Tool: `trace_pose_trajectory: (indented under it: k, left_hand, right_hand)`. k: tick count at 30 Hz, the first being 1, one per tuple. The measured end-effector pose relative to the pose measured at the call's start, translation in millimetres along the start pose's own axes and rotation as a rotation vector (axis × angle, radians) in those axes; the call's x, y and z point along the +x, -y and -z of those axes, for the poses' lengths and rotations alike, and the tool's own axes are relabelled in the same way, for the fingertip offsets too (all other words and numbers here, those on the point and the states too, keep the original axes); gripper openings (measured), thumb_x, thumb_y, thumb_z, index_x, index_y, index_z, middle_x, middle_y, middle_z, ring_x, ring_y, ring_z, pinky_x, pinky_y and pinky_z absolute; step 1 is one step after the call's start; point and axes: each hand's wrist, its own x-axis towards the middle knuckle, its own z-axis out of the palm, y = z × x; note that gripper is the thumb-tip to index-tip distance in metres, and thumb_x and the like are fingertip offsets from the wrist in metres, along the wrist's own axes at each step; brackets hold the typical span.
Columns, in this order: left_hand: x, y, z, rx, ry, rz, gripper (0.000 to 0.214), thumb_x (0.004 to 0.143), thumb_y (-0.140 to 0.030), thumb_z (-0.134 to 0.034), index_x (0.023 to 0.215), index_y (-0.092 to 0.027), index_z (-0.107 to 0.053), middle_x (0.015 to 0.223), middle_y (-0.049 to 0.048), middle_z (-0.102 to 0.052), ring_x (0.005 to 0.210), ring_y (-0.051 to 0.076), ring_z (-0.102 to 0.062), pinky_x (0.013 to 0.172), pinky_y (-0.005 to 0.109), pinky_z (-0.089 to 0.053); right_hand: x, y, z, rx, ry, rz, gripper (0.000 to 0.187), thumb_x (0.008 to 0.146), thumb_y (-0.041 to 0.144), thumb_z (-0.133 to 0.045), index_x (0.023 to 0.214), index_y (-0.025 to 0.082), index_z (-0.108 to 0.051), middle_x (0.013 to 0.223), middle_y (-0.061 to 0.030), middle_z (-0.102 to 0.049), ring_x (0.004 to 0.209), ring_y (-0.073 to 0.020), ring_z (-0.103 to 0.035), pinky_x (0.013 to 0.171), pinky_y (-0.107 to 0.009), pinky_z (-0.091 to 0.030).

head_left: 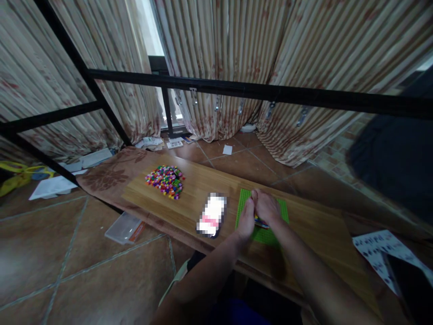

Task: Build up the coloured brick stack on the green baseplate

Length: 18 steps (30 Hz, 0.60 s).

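Here, I see my left hand [246,221] and right hand [267,206] pressed together over one green baseplate [282,212] on the wooden board [203,189], pinching a small brick cluster [261,221]. I judge it light, stiff, best gripped by its edges. One loose brick pile [165,180], uncountable, lies well apart; one phone [212,215] sits beside.

Long wooden counter [203,189], light grain, running diagonally L to R. On it: heap of small multicoloured bricks [165,180] toward far L end; blurred white-and-pink item [212,215] near middle, well apart from heap; green studded baseplate [262,212] just R of that, lying flat, partly covered by both hands. R end of surface bare wood.
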Motion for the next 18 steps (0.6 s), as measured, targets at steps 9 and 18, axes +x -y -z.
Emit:
trace_pose_trajectory:
  k: [9, 18]
  left_hand:
    - [-6.5, 3.8, -7.2, -0.020, 0.008, -0.042, 0.064, 0.096, -0.055, -0.024, 0.147, -0.017, -0.035, 0.155, 0.0073, -0.031, 0.146, 0.020, -0.021, 0.122, 0.036, -0.013]
    - [-8.8, 4.7, -5.3, 0.003, 0.037, -0.083, 0.065, 0.095, -0.055, -0.028, 0.148, -0.017, -0.033, 0.157, 0.0077, -0.027, 0.147, 0.022, -0.018, 0.123, 0.038, -0.010]
  right_hand:
    - [-0.8, 0.3, 0.1, -0.143, 0.131, -0.028, 0.044, 0.096, 0.039, -0.030, 0.090, 0.021, -0.069, 0.085, -0.0131, -0.072, 0.088, -0.0265, -0.067, 0.076, -0.036, -0.045]
    - [1.6, 1.2, -1.7, -0.139, 0.145, -0.082, 0.058, 0.096, 0.049, -0.024, 0.086, 0.020, -0.073, 0.085, -0.0147, -0.072, 0.088, -0.0275, -0.068, 0.076, -0.038, -0.046]
